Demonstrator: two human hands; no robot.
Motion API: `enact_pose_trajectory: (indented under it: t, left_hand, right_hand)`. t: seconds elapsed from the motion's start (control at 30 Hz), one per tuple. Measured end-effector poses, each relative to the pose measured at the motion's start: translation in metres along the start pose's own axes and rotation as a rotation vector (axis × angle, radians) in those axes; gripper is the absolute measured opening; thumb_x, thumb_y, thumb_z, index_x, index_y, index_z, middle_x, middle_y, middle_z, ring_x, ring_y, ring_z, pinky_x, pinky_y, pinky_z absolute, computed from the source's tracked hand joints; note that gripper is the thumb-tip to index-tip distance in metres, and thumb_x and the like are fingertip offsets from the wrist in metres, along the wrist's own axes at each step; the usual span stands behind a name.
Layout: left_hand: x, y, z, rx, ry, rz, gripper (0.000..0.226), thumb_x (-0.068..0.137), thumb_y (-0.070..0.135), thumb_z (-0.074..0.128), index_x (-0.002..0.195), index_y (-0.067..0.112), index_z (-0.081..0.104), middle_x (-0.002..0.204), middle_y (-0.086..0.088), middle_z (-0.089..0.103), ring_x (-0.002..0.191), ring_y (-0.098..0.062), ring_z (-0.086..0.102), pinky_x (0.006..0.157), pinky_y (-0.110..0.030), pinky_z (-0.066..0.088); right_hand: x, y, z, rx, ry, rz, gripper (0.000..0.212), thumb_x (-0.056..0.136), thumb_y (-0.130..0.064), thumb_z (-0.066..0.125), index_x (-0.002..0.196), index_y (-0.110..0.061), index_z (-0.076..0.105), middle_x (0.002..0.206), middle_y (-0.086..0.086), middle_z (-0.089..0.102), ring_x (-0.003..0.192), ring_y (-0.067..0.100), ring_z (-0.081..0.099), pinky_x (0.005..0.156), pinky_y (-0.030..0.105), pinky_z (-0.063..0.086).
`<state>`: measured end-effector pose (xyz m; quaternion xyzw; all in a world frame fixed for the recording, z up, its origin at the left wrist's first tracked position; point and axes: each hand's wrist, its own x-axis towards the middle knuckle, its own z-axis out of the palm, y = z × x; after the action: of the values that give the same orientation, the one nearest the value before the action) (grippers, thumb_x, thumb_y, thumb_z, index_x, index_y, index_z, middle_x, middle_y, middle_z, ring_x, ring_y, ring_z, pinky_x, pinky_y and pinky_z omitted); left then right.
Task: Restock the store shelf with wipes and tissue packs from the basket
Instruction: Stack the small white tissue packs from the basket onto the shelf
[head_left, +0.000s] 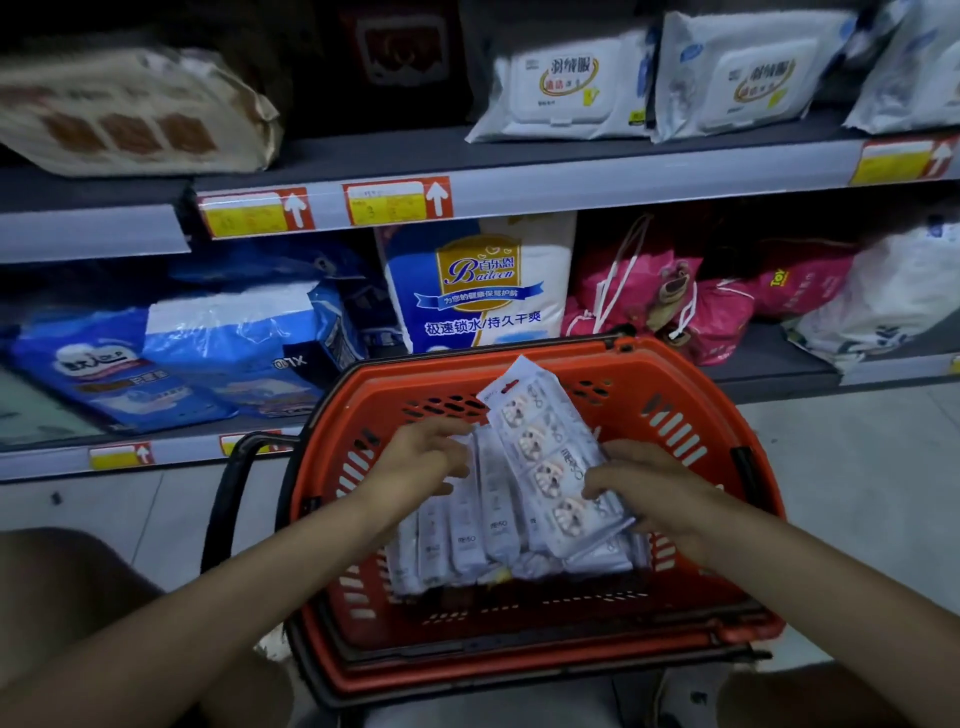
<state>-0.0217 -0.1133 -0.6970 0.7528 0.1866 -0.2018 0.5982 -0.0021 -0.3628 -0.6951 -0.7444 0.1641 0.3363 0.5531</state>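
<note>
Orange shopping basket (685, 395) sits on the floor in front of the store shelf (571, 195), its black handle (228, 499) folded down on the left. Inside it, a row of pale wipes packs (467, 543) stands on edge. Left hand (421, 460) is in the basket with fingers curled over the top edges of that row and the thumb tucked under, so it's pinching the packs. Right hand (649, 491) grips the lower end of a hanging strip of small wipes packs (540, 441), thumb on the printed face. The strip tilts up, its top end toward the basket's far rim, lying over the row. Upper shelf: white lidded wipes packs (561, 88), right of centre. Lower shelf: blue diaper packs (208, 358) on the left, Baileen pack (478, 291) in the centre, pink drawstring bags (670, 291) on the right. Yellow-and-red price tags (397, 202) are on the shelf edge.
</note>
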Motion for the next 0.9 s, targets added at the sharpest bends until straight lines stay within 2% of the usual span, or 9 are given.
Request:
enact_pose_trajectory:
  t: [0.37,0.43,0.5,0.6,0.67,0.73,0.77,0.8,0.9]
  left_hand:
    - [-0.022,0.017,0.001,-0.449,-0.060,-0.022,0.037,0.091,0.024,0.079,0.127,0.019,0.069,0.119,-0.001,0.077,0.108,-0.021,0.075,0.093,-0.038,0.060]
    - [-0.021,0.020,-0.004,-0.521,-0.082,-0.047,0.038,0.089,0.026,0.081,0.124,0.015,0.072,0.119,-0.005,0.077,0.109,-0.024,0.075,0.091,-0.037,0.060]
    - [-0.020,0.024,-0.005,-0.527,-0.103,-0.065,0.040,0.087,0.029,0.082,0.123,0.015,0.072,0.116,-0.006,0.078,0.108,-0.024,0.075,0.086,-0.036,0.060]
    - [-0.019,0.029,-0.006,-0.483,-0.099,-0.041,0.033,0.089,0.026,0.080,0.120,0.017,0.073,0.111,-0.003,0.080,0.102,-0.023,0.077,0.079,-0.034,0.061]
    - [-0.019,0.029,-0.007,-0.497,-0.072,-0.015,0.033,0.089,0.024,0.080,0.121,0.018,0.073,0.112,-0.002,0.080,0.102,-0.023,0.077,0.079,-0.034,0.061]
    - [-0.020,0.029,-0.008,-0.514,-0.044,0.014,0.034,0.089,0.021,0.079,0.122,0.019,0.072,0.114,-0.002,0.079,0.104,-0.023,0.076,0.083,-0.036,0.061]
    - [-0.020,0.029,-0.009,-0.518,-0.022,0.034,0.035,0.089,0.020,0.079,0.123,0.019,0.071,0.115,-0.002,0.079,0.105,-0.023,0.076,0.084,-0.038,0.061]
    - [-0.020,0.029,-0.010,-0.523,-0.002,0.055,0.036,0.089,0.018,0.079,0.123,0.020,0.071,0.116,-0.002,0.078,0.106,-0.023,0.076,0.086,-0.040,0.062]
    - [-0.018,0.031,-0.013,-0.554,0.024,0.115,0.042,0.089,0.008,0.076,0.129,0.019,0.065,0.116,-0.003,0.078,0.108,-0.026,0.075,0.093,-0.046,0.060]
  right_hand:
    - [0.003,-0.018,0.027,0.304,-0.232,-0.045,0.025,0.061,-0.034,0.076,0.073,-0.021,0.058,0.131,-0.002,0.056,0.129,0.029,0.054,0.098,0.053,0.049]
    - [0.001,-0.022,0.028,0.396,-0.235,-0.043,0.027,0.079,-0.020,0.068,0.068,-0.020,0.044,0.107,0.004,0.055,0.104,0.038,0.056,0.108,0.073,0.035]
    - [0.000,-0.024,0.029,0.477,-0.224,-0.042,0.046,0.090,-0.004,0.053,0.057,-0.027,0.032,0.078,0.000,0.036,0.064,0.024,0.038,0.070,0.044,0.028]
    - [-0.006,-0.033,0.035,0.491,-0.238,-0.084,0.044,0.083,-0.007,0.059,0.066,-0.026,0.023,0.083,0.008,0.022,0.067,0.025,0.027,0.080,0.047,0.013]
    - [-0.007,-0.037,0.039,0.434,-0.306,-0.124,0.044,0.075,-0.015,0.070,0.080,-0.017,0.026,0.101,0.012,0.019,0.090,0.026,0.021,0.099,0.080,0.018]
    - [-0.001,-0.037,0.038,0.372,-0.301,-0.126,0.062,0.069,-0.021,0.079,0.102,-0.020,0.027,0.110,0.032,0.033,0.093,0.042,0.033,0.086,0.058,0.041]
    - [-0.002,-0.041,0.038,0.313,-0.266,-0.162,0.078,0.076,-0.020,0.076,0.144,-0.012,0.038,0.117,0.030,0.053,0.101,0.049,0.050,0.085,0.052,0.046]
    - [-0.004,-0.043,0.039,0.263,-0.244,-0.203,0.038,0.083,-0.015,0.070,0.121,-0.009,0.068,0.118,0.015,0.069,0.105,0.037,0.067,0.084,0.045,0.052]
    - [-0.001,-0.043,0.034,0.135,-0.155,-0.320,0.042,0.090,-0.012,0.070,0.124,-0.036,0.066,0.114,-0.006,0.075,0.097,0.017,0.075,0.075,0.034,0.060]
